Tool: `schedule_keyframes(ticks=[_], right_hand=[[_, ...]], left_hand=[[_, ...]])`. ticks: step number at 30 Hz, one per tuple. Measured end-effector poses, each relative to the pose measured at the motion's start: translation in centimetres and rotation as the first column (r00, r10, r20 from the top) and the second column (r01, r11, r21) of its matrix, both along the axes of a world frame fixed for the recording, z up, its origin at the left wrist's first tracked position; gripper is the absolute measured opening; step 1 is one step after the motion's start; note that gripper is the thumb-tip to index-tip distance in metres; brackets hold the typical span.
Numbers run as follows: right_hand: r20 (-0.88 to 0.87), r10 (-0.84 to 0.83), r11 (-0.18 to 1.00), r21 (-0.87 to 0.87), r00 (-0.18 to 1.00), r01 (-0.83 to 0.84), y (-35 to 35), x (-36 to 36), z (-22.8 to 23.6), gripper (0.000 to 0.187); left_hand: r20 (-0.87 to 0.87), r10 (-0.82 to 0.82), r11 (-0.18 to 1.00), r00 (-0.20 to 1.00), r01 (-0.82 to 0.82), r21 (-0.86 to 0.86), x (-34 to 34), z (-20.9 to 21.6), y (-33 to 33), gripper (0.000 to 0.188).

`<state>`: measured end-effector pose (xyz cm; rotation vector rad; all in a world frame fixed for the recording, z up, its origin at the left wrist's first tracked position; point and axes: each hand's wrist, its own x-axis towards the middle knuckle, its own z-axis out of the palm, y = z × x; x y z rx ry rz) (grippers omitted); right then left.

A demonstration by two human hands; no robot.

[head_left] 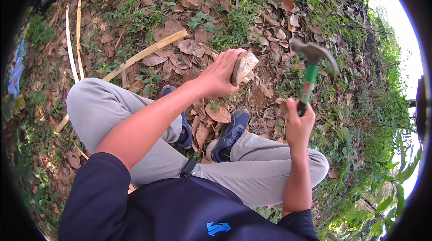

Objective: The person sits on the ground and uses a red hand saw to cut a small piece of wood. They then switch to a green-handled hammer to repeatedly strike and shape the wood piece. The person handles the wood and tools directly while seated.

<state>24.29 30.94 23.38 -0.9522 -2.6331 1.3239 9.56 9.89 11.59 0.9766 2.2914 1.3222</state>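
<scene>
My left hand (220,73) is closed round a rough, pale brown block (244,67) with a flat end; whether it is wood or stone I cannot tell. A light sliver of wood shows just beneath it, partly hidden by the hand and block. To the right, my right hand (300,126) grips the lower handle of a claw hammer (309,79). The handle is green and black, with the dark metal head up and apart from the block. The head is slightly blurred.
A long split wooden strip (148,54) lies at the left, partly behind my left knee. Two thinner strips (78,34) lie farther left, near a blue plastic sheet (17,68). Dry leaves (218,113) and low plants cover the ground round my shoes (230,135).
</scene>
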Motion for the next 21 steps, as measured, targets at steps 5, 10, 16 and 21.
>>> schedule_keyframes(ticks=[5, 10, 16, 21], right_hand=[[0.188, 0.136, 0.937, 0.293, 0.973, -0.188, -0.4, -0.7, 1.4, 0.036], [-0.047, 0.022, 0.993, 0.116, 0.999, -0.016, -1.9, -1.5, 1.0, 0.035], [-0.188, 0.029, 0.996, 0.085, 0.982, -0.013, -0.7, -0.9, 0.0, 0.039], [0.26, 0.128, 0.942, 0.271, 0.957, -0.2, -0.3, -1.4, 0.3, 0.038]], left_hand=[[0.085, 0.081, 0.996, 0.993, -0.084, 0.027, -0.4, -0.1, -0.2, 0.1], [0.079, 0.059, 0.998, 0.995, -0.061, 0.022, -0.4, 0.0, -0.1, 0.099], [-0.005, 0.026, 0.999, 1.0, -0.026, 0.033, -0.2, -0.1, 0.2, 0.092], [-0.002, 0.026, 0.999, 1.0, -0.026, 0.031, -0.1, 0.0, -0.1, 0.09]])
